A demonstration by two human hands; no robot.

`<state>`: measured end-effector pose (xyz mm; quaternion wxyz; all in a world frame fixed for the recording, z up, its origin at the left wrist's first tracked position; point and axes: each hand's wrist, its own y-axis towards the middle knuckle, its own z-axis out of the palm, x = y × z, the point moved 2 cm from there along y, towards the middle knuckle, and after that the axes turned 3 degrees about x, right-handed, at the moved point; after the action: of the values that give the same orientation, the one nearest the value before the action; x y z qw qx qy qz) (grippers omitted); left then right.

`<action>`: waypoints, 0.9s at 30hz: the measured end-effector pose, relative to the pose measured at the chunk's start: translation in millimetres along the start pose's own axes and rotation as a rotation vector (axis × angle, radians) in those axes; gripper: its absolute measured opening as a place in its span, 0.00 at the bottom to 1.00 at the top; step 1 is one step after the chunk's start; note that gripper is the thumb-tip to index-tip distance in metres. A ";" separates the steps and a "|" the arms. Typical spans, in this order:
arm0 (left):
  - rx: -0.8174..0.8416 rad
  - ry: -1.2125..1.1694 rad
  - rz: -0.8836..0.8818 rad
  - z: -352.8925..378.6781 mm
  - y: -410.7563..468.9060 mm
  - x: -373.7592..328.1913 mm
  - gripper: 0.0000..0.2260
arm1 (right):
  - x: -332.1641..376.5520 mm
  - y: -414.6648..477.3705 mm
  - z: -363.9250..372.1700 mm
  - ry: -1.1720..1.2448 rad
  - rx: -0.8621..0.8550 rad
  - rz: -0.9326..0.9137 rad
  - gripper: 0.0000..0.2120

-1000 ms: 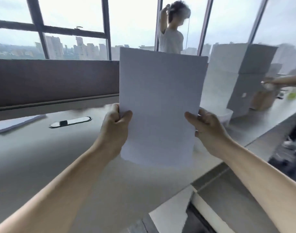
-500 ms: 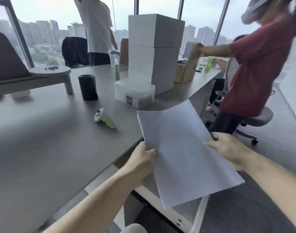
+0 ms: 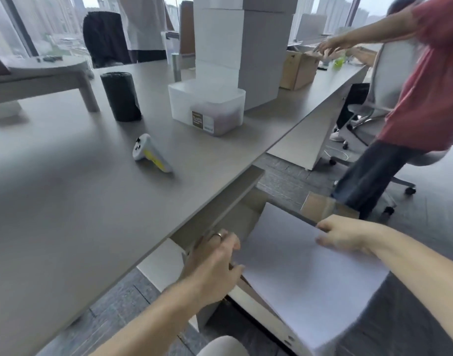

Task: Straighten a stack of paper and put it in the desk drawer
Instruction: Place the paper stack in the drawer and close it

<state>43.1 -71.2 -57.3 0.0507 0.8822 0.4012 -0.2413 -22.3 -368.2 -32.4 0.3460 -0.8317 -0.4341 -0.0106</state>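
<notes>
A white stack of paper lies tilted over the open desk drawer, which is pulled out under the grey desk. My left hand grips the stack's left edge, a ring on one finger. At the stack's far right edge my right hand holds it with fingers curled over. The drawer's inside is mostly hidden by the paper, and the stack's near corner juts past the drawer front.
On the desk lie a white and yellow controller, a black cylinder, a clear plastic bin and stacked white boxes. A person in a red shirt stands at right by an office chair.
The stack has come down from upright above the desk, turned flat, and moved low over the open drawer. My view has swung right and down.
</notes>
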 end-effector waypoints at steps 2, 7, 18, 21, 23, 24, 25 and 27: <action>0.184 0.064 0.059 10.3 4.9 9.6 0.27 | 4.4 15.7 -0.2 -0.116 0.010 -0.012 0.05; 0.266 0.290 0.065 40.0 8.0 27.4 0.37 | 28.8 51.7 0.6 -0.215 -0.012 -0.035 0.14; 0.205 0.231 0.089 57.9 9.7 23.5 0.33 | 51.6 97.4 48.8 -0.178 0.008 -0.121 0.15; 0.218 0.227 0.095 59.8 10.5 22.7 0.32 | 46.7 102.3 53.3 -0.173 -0.001 -0.084 0.22; 0.228 0.231 0.094 58.5 10.7 22.7 0.32 | 45.3 103.6 61.9 -0.184 0.001 -0.051 0.24; 0.227 0.231 0.092 57.8 10.7 23.4 0.32 | 45.8 102.3 67.5 -0.183 0.009 -0.040 0.26; 0.224 0.232 0.091 56.8 10.4 24.4 0.32 | 46.2 100.0 72.9 -0.195 0.015 -0.043 0.29; 0.218 0.239 0.090 55.5 10.5 26.0 0.33 | 46.2 89.7 78.5 -0.254 -0.025 -0.084 0.35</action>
<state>44.0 -76.2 -119.3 -0.0827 0.9219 0.3360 -0.1741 49.7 -323.7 -128.2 0.2770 -0.8117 -0.5087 0.0746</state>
